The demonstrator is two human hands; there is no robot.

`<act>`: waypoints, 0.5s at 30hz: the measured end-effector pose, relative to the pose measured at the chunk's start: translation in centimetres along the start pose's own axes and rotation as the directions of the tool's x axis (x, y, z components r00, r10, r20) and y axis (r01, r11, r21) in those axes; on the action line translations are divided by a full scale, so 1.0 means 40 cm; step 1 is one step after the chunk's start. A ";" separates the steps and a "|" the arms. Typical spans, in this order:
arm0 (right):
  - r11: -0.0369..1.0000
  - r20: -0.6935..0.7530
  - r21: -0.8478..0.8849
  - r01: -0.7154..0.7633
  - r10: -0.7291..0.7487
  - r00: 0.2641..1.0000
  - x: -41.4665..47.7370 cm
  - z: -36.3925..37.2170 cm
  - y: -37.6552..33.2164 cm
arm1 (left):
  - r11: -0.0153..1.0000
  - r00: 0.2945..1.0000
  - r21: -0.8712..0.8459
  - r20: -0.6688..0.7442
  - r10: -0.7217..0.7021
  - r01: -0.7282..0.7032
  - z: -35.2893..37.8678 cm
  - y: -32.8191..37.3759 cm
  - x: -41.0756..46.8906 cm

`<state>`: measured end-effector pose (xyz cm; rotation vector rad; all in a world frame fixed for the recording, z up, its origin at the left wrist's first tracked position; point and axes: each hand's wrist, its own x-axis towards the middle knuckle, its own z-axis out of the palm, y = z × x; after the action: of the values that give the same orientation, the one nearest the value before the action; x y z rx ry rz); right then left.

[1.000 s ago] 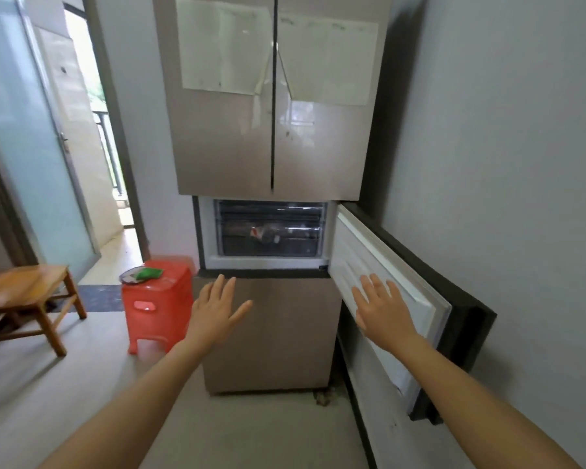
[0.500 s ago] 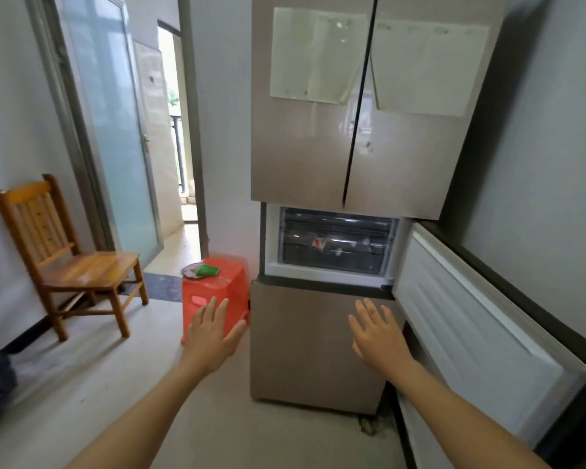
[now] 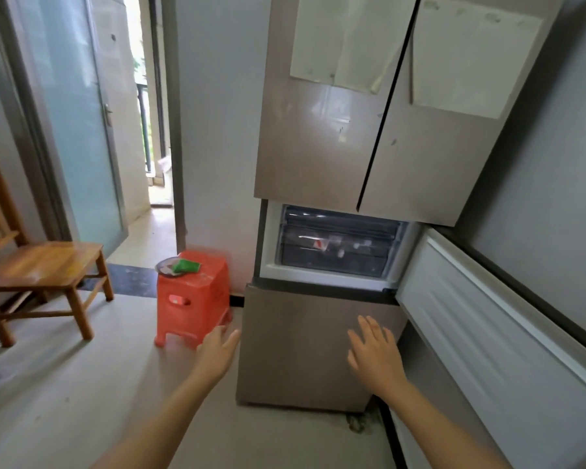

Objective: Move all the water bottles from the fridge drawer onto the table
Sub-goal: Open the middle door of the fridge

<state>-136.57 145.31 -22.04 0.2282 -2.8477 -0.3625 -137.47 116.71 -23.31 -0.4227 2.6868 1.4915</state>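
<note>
The person is standing before one tall fridge (image 3: 318, 157), holding both arms out toward it; the left hand (image 3: 217, 350) is hovering in front of the near corner of the red stool (image 3: 193, 299) and the left edge of the fridge's lower panel (image 3: 301, 360), its fingers (image 3: 232, 336) lying straight and released, grasping nothing; the right hand (image 3: 376, 353) is hanging in front of that same panel with its fingers spread and loose, likewise grasping nothing; whether either palm is touching the panel I cannot tell. Above the hands, the middle compartment door (image 3: 487, 319) is standing swung wide to the right, baring one clear-fronted drawer (image 3: 335, 262), which is sitting pushed in; the water bottles (image 3: 332, 243) are lying inside it behind the plastic, blurred, one red label showing, and their number I cannot count. The two upper doors are sitting closed, each one carrying one pale paper sheet (image 3: 345, 38), two in all. Left of the fridge, the single stool is bearing one small plate (image 3: 163, 265) with one green packet (image 3: 185, 265) lying on it; farther left one wooden chair (image 3: 38, 269) is standing on the floor, beside one frosted glass door (image 3: 75, 130).
</note>
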 end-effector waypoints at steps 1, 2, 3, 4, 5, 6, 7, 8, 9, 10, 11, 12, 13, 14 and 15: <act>1.000 0.009 -0.006 -0.019 0.019 1.000 0.009 0.006 0.013 | 0.999 0.999 -0.033 0.041 -0.006 0.007 0.027 0.002 0.025; 0.999 0.019 -0.003 -0.045 0.045 0.999 0.019 0.010 0.027 | 0.998 0.997 -0.068 0.075 -0.010 0.015 0.048 0.012 0.042; 0.998 0.026 0.000 -0.069 0.069 0.997 0.028 0.016 0.042 | 0.994 0.995 -0.103 0.100 -0.014 0.024 0.069 0.023 0.060; 0.996 0.036 -0.005 -0.086 0.086 0.996 0.041 0.026 0.060 | 0.992 0.992 -0.121 0.121 -0.021 0.036 0.093 0.036 0.081; 0.996 0.038 -0.016 -0.093 0.093 0.995 0.059 0.039 0.082 | 0.989 0.990 -0.141 0.142 -0.018 0.038 0.117 0.053 0.107; 0.996 0.031 -0.029 -0.090 0.091 0.995 0.078 0.049 0.101 | 0.988 0.988 -0.153 0.156 -0.012 0.036 0.133 0.074 0.127; 0.996 0.009 -0.037 -0.081 0.082 0.997 0.098 0.059 0.119 | 0.986 0.986 -0.165 0.165 -0.009 0.036 0.149 0.093 0.149; 0.997 -0.009 -0.039 -0.065 0.065 0.998 0.123 0.073 0.138 | 0.985 0.987 -0.169 0.163 -0.011 0.039 0.169 0.113 0.171; 0.998 -0.016 -0.030 -0.050 0.049 0.999 0.155 0.085 0.157 | 0.985 0.988 -0.168 0.156 -0.012 0.038 0.190 0.131 0.200; 0.999 -0.017 -0.019 -0.044 0.044 0.999 0.181 0.092 0.169 | 0.986 0.988 -0.163 0.156 -0.018 0.044 0.207 0.148 0.221; 0.999 -0.018 0.000 -0.045 0.045 0.999 0.212 0.098 0.177 | 0.986 0.987 -0.158 0.158 -0.025 0.050 0.223 0.166 0.243; 0.999 -0.027 0.022 -0.046 0.047 0.999 0.240 0.108 0.184 | 0.987 0.987 -0.149 0.161 -0.029 0.054 0.238 0.184 0.264; 0.998 -0.040 0.044 -0.041 0.043 0.998 0.272 0.123 0.195 | 0.987 0.986 -0.147 0.164 -0.035 0.060 0.257 0.204 0.291; 0.997 -0.037 0.071 -0.035 0.037 0.999 0.295 0.132 0.200 | 0.985 0.986 -0.157 0.160 -0.042 0.067 0.269 0.217 0.308; 0.995 -0.026 0.098 -0.037 0.040 0.999 0.326 0.143 0.208 | 0.981 0.988 -0.180 0.149 -0.049 0.075 0.284 0.236 0.335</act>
<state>-151.59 152.13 -22.11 0.1950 -2.8413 -0.2114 -153.88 128.04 -23.82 -0.3858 2.4137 1.6908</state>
